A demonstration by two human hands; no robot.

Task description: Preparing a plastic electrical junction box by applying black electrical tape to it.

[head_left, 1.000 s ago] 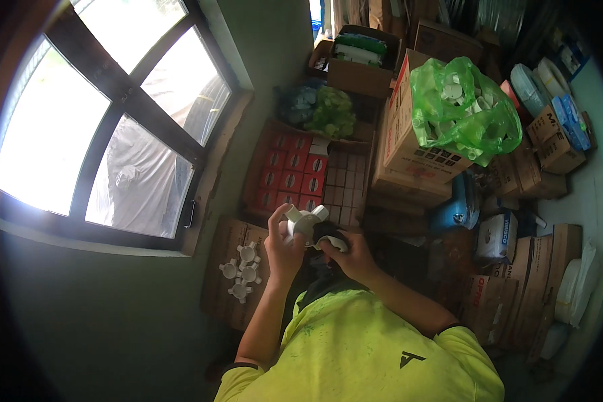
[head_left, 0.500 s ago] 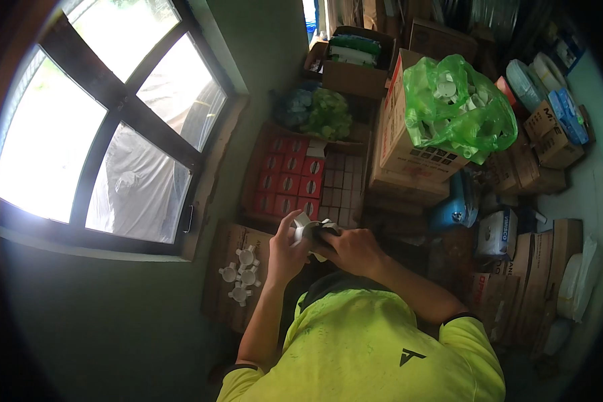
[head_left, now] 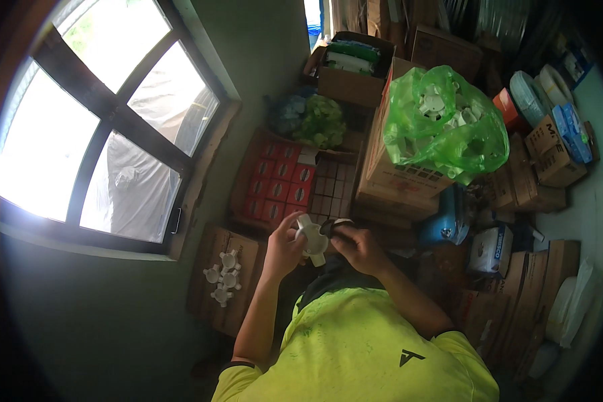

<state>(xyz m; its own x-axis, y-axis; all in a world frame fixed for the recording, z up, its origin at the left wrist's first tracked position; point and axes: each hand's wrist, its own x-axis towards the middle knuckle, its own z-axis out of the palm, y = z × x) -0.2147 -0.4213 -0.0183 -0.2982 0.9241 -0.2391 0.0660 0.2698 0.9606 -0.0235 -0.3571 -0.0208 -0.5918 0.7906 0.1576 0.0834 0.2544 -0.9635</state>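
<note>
My left hand [head_left: 285,248] grips a white round junction box [head_left: 313,240] with short pipe spouts, its fingers round the left side. The box is held up in front of my waist, and its round face shows. Close by on its right, my right hand [head_left: 359,249] is closed on a small dark object [head_left: 333,226] with a pale rim; its kind cannot be made out. That object is at the junction box's edge; whether they touch is unclear. Several similar white junction boxes [head_left: 230,261] lie grouped on a brown carton [head_left: 238,315] to my left.
Ahead stands an open carton of red boxes [head_left: 275,191]. A green plastic bag [head_left: 409,151] of white fittings rests on a tall carton [head_left: 400,175]. Cartons [head_left: 486,308] and a blue wrapped package [head_left: 445,218] crowd the right side. A window [head_left: 117,110] is at the left.
The junction box has turned so its round face shows. My right hand has drawn slightly right, with the dark object now apart from the box's middle. The view has shifted a little.
</note>
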